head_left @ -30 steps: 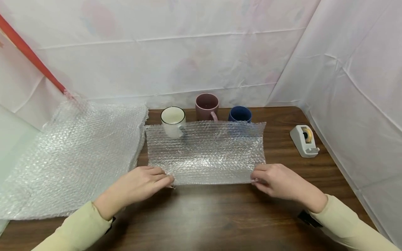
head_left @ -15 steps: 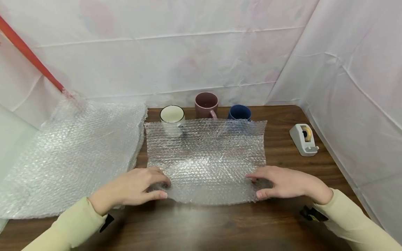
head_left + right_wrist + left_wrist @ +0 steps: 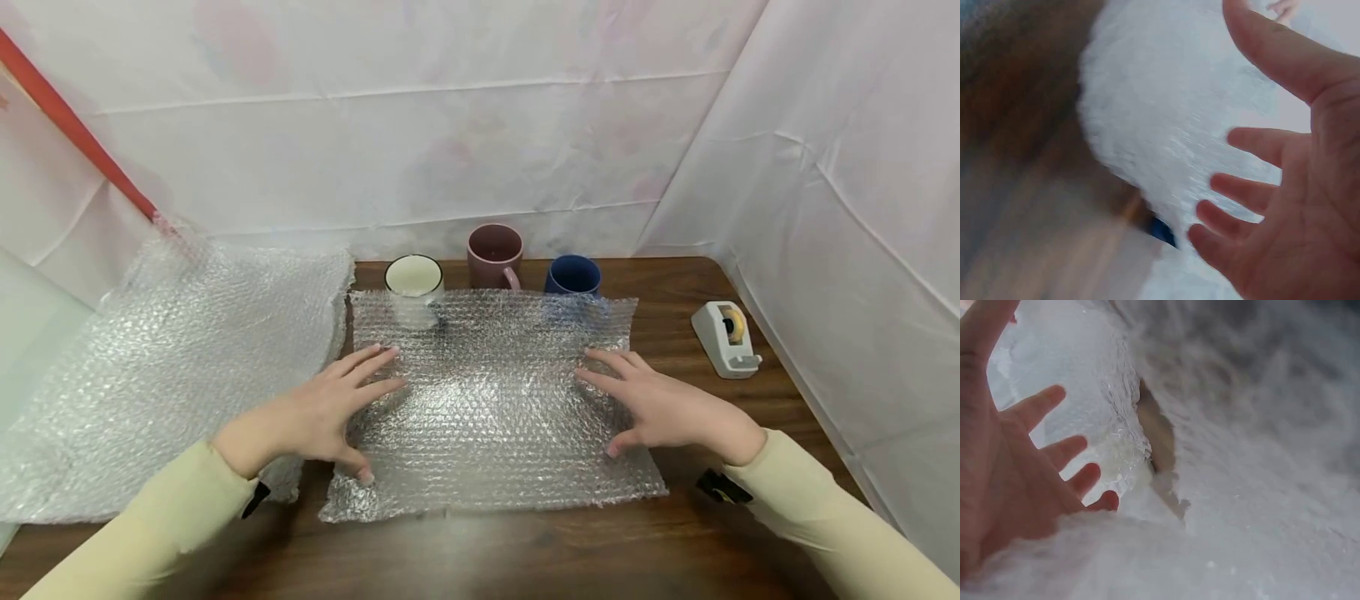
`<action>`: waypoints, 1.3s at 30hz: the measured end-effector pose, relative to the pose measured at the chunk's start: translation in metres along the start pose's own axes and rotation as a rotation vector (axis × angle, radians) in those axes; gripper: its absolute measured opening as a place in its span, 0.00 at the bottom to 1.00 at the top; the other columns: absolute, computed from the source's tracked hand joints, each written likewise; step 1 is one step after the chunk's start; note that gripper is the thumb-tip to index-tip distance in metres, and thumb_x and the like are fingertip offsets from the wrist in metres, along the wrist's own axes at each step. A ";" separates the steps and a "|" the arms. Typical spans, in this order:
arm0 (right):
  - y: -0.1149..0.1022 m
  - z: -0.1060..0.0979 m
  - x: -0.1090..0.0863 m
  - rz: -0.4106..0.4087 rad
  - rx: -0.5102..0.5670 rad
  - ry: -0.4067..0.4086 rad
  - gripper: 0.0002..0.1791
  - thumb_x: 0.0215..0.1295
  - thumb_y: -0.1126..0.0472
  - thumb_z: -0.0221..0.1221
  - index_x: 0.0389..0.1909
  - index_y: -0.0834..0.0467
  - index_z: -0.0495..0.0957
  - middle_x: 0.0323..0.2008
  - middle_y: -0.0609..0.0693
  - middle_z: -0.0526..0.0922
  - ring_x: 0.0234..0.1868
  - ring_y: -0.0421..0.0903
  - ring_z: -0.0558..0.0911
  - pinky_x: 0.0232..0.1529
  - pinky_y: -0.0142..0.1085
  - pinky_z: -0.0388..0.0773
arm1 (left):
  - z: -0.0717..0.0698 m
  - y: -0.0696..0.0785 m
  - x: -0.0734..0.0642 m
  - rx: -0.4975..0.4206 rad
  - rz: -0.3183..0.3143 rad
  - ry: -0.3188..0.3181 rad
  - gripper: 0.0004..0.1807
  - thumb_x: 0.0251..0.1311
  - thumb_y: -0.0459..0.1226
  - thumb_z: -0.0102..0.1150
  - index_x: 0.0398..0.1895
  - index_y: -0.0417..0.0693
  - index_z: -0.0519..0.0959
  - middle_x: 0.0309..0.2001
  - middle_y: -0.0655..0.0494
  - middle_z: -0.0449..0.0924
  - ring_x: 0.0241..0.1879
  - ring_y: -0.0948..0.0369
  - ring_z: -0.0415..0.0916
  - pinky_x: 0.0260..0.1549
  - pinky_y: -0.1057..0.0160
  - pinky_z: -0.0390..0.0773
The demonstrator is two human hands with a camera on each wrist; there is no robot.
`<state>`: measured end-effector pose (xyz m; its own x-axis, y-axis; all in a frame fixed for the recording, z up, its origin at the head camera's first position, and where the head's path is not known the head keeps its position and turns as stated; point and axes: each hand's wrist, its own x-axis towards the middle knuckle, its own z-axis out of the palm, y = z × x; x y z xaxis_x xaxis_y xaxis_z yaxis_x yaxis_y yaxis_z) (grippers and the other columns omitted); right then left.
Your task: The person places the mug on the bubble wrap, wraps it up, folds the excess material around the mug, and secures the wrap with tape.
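Observation:
A sheet of clear bubble wrap point(image 3: 487, 417) lies spread on the brown table in the head view, its near edge slightly wavy. Over its left side is my left hand point(image 3: 318, 412), fingers spread and straight. My right hand point(image 3: 660, 404) has its fingers spread over the right side. Neither hand grips anything. In the left wrist view, the left hand point(image 3: 1022, 462) shows an opened palm beside the wrap. The right wrist view has the right hand point(image 3: 1285, 187) with fingers extended beside the wrap point(image 3: 1147, 94).
Behind the sheet stand a white mug point(image 3: 414, 287), a mauve mug point(image 3: 493, 254) and a blue mug point(image 3: 573, 277); the far edge overlaps the white and blue ones. A tape dispenser point(image 3: 726, 340) sits at right. More bubble wrap point(image 3: 180, 375) is piled at left.
Both hands have let go of the sheet's near edge and moved forward over its sides, fingers spreading. That edge has unrolled toward me and now lies further forward on the table.

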<state>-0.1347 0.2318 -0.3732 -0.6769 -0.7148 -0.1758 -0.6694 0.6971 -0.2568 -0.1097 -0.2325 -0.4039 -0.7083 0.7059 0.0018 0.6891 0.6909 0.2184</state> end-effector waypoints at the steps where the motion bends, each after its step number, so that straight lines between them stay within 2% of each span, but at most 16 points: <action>1: 0.001 0.003 0.003 0.001 0.001 0.001 0.60 0.46 0.42 0.76 0.77 0.56 0.56 0.78 0.59 0.46 0.74 0.64 0.50 0.57 0.55 0.74 | 0.001 -0.001 0.001 0.015 -0.014 -0.020 0.70 0.25 0.76 0.64 0.76 0.49 0.61 0.79 0.44 0.40 0.76 0.39 0.38 0.66 0.32 0.51; 3: 0.004 0.009 0.007 -0.001 0.004 0.003 0.64 0.43 0.40 0.76 0.78 0.57 0.53 0.78 0.60 0.40 0.75 0.66 0.46 0.59 0.58 0.72 | 0.004 -0.002 0.002 0.042 -0.029 -0.043 0.75 0.20 0.77 0.64 0.78 0.51 0.57 0.80 0.45 0.34 0.76 0.39 0.33 0.67 0.32 0.48; 6: 0.009 0.014 0.014 0.004 -0.005 -0.002 0.70 0.38 0.38 0.77 0.79 0.58 0.50 0.78 0.62 0.34 0.75 0.69 0.42 0.61 0.63 0.67 | 0.008 -0.002 0.006 0.113 -0.026 -0.043 0.80 0.14 0.79 0.62 0.80 0.52 0.52 0.79 0.43 0.28 0.76 0.39 0.27 0.67 0.32 0.45; 10: 0.015 0.017 0.021 0.023 -0.005 -0.038 0.73 0.34 0.36 0.77 0.80 0.57 0.47 0.78 0.64 0.30 0.75 0.69 0.38 0.62 0.64 0.65 | 0.016 -0.004 0.013 0.199 -0.034 -0.036 0.85 0.08 0.83 0.56 0.80 0.51 0.49 0.79 0.39 0.25 0.76 0.38 0.24 0.68 0.33 0.44; 12: 0.017 0.017 0.023 0.033 0.003 -0.068 0.74 0.34 0.36 0.76 0.80 0.56 0.46 0.78 0.64 0.29 0.75 0.69 0.36 0.62 0.64 0.64 | 0.020 -0.004 0.016 0.209 -0.046 -0.058 0.86 0.07 0.84 0.53 0.81 0.51 0.48 0.78 0.39 0.24 0.75 0.38 0.23 0.69 0.33 0.44; 16: 0.022 0.018 0.025 0.055 0.054 -0.131 0.74 0.34 0.36 0.76 0.80 0.55 0.45 0.77 0.66 0.28 0.75 0.68 0.34 0.64 0.66 0.59 | 0.026 -0.004 0.020 0.180 -0.061 -0.116 0.87 0.06 0.85 0.52 0.81 0.52 0.46 0.78 0.39 0.23 0.75 0.37 0.23 0.69 0.34 0.44; 22: 0.031 0.018 0.026 0.083 0.122 -0.193 0.73 0.34 0.39 0.78 0.80 0.54 0.45 0.77 0.65 0.28 0.76 0.67 0.32 0.68 0.67 0.50 | 0.027 -0.004 0.025 0.081 -0.088 -0.192 0.87 0.08 0.83 0.57 0.81 0.51 0.44 0.78 0.39 0.24 0.76 0.38 0.24 0.69 0.34 0.45; 26: 0.035 0.019 0.028 0.081 0.121 -0.195 0.73 0.35 0.38 0.77 0.80 0.54 0.46 0.78 0.64 0.29 0.76 0.67 0.33 0.67 0.67 0.52 | 0.029 -0.004 0.026 0.032 -0.115 -0.237 0.88 0.08 0.81 0.60 0.81 0.53 0.40 0.79 0.41 0.23 0.76 0.40 0.22 0.68 0.33 0.45; 32: 0.037 0.015 0.030 0.098 0.136 -0.196 0.71 0.36 0.39 0.77 0.80 0.52 0.46 0.78 0.62 0.30 0.76 0.66 0.33 0.66 0.67 0.53 | 0.032 -0.007 0.029 0.018 -0.124 -0.249 0.88 0.08 0.81 0.61 0.81 0.54 0.39 0.79 0.41 0.23 0.76 0.41 0.22 0.67 0.32 0.46; 34: 0.039 0.012 0.030 0.080 0.157 -0.173 0.67 0.41 0.40 0.76 0.80 0.53 0.49 0.78 0.63 0.34 0.76 0.67 0.36 0.66 0.68 0.53 | 0.032 -0.007 0.030 0.015 -0.129 -0.251 0.88 0.08 0.81 0.62 0.81 0.54 0.39 0.79 0.41 0.23 0.76 0.41 0.23 0.67 0.32 0.46; 36: 0.042 0.006 0.031 0.049 0.162 -0.114 0.58 0.50 0.42 0.73 0.78 0.57 0.55 0.78 0.64 0.43 0.75 0.68 0.44 0.66 0.67 0.55 | 0.032 -0.006 0.030 0.010 -0.134 -0.254 0.88 0.08 0.81 0.62 0.81 0.54 0.40 0.79 0.41 0.24 0.76 0.41 0.23 0.68 0.32 0.46; 37: 0.043 0.002 0.031 0.032 0.162 -0.066 0.53 0.54 0.43 0.72 0.76 0.59 0.59 0.77 0.65 0.49 0.74 0.67 0.50 0.66 0.65 0.57 | 0.032 -0.005 0.030 0.007 -0.137 -0.255 0.88 0.08 0.80 0.63 0.81 0.54 0.40 0.79 0.41 0.24 0.76 0.41 0.23 0.68 0.32 0.46; 39: 0.047 -0.006 0.032 0.001 0.143 0.076 0.39 0.61 0.49 0.69 0.70 0.62 0.68 0.69 0.64 0.66 0.67 0.63 0.68 0.61 0.60 0.68 | 0.032 -0.005 0.031 0.003 -0.145 -0.262 0.88 0.08 0.80 0.64 0.81 0.54 0.40 0.79 0.41 0.24 0.76 0.41 0.23 0.68 0.33 0.46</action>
<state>-0.1891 0.2418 -0.3853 -0.7021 -0.7042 -0.1051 -0.6222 0.6786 -0.3904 -0.1298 -0.2091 -0.4361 -0.7359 0.6157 -0.2816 0.5845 0.7877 0.1948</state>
